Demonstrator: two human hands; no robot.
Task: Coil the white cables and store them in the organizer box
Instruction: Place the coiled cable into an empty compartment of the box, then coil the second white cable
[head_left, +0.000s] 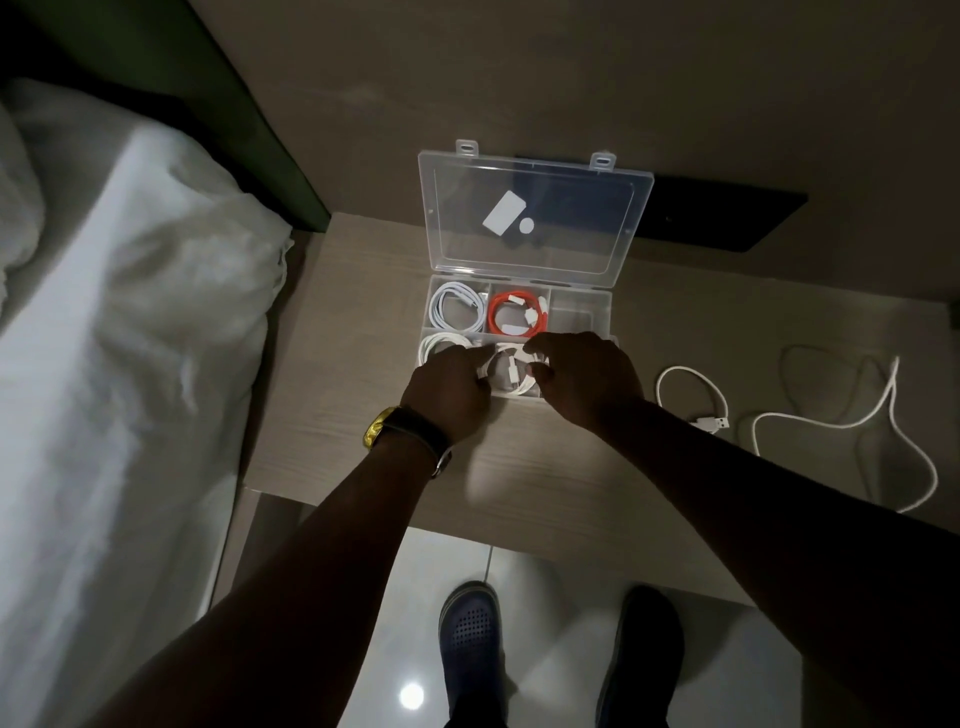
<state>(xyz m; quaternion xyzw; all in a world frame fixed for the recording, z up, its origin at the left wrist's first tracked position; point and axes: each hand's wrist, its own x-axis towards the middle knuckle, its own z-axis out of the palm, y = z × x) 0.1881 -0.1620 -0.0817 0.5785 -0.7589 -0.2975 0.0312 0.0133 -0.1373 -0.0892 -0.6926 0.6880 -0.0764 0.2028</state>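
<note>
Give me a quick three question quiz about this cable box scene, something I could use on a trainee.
1. True or false: the organizer box lid is open.
2. What colour is the coiled cable in the back middle compartment?
3. How many loose white cables lie on the desk right of the box: A one, B two, C four?

Key
1. True.
2. Orange.
3. B: a short cable and a long cable.

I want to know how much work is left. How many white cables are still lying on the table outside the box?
2. A short cable with a USB plug lies just right of the organizer box; a longer cable sprawls further right. The right hand and forearm may hide others.
</note>
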